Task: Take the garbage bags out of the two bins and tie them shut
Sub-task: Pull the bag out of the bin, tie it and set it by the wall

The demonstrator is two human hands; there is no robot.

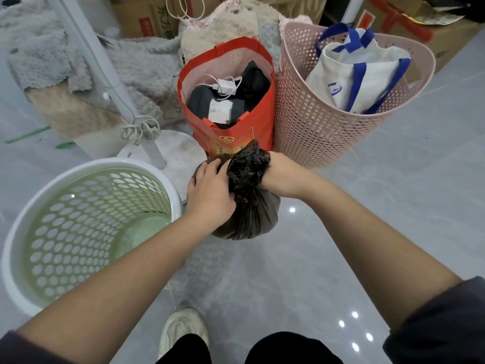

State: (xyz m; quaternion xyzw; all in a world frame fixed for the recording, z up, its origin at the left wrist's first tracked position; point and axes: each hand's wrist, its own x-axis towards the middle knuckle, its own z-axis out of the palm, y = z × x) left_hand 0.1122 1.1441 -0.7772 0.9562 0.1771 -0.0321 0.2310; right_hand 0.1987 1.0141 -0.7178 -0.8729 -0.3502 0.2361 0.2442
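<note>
A black garbage bag (249, 211) is gripped at its twisted neck by both hands (210, 190); thin plastic could be torn if pulled hard.

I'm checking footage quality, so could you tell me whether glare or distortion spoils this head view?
Head view: small bright lamp reflections dot the glossy floor; wide-angle bending curves the green bin and frame edges; the black bag and both hands, left and right, stay sharp.
</note>
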